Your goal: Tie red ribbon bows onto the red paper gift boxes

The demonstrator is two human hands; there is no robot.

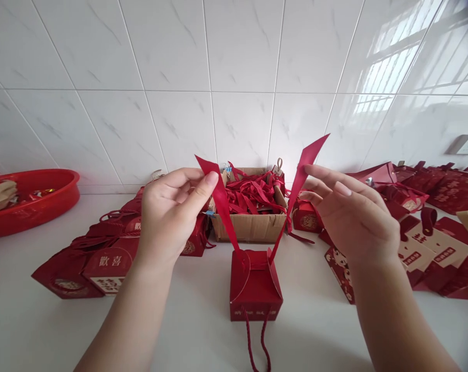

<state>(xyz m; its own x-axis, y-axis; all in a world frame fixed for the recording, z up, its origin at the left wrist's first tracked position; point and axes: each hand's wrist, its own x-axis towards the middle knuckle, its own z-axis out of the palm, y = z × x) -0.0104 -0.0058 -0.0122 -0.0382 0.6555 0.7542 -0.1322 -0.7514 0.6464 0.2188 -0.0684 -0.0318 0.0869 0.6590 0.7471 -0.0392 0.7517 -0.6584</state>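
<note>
A small dark red gift box (256, 289) with pale lettering stands upright in front of me. Its twisted cord handle (249, 341) hangs toward me. From its folded top, the two ends of a red ribbon (226, 217) rise apart in a V. My left hand (175, 212) pinches one end between thumb and forefinger, above and left of the box. My right hand (350, 217) is at the other end, fingertips against the ribbon. Its thumb stands apart from the fingers, with no firm grip visible.
Behind the box is a cardboard box (249, 228) heaped with red ribbons (253, 192). Red gift boxes (109, 258) line the left; more boxes and bags (431, 248) crowd the right. A red plastic basin (63, 199) sits far left. White tiles (241, 51) back the counter.
</note>
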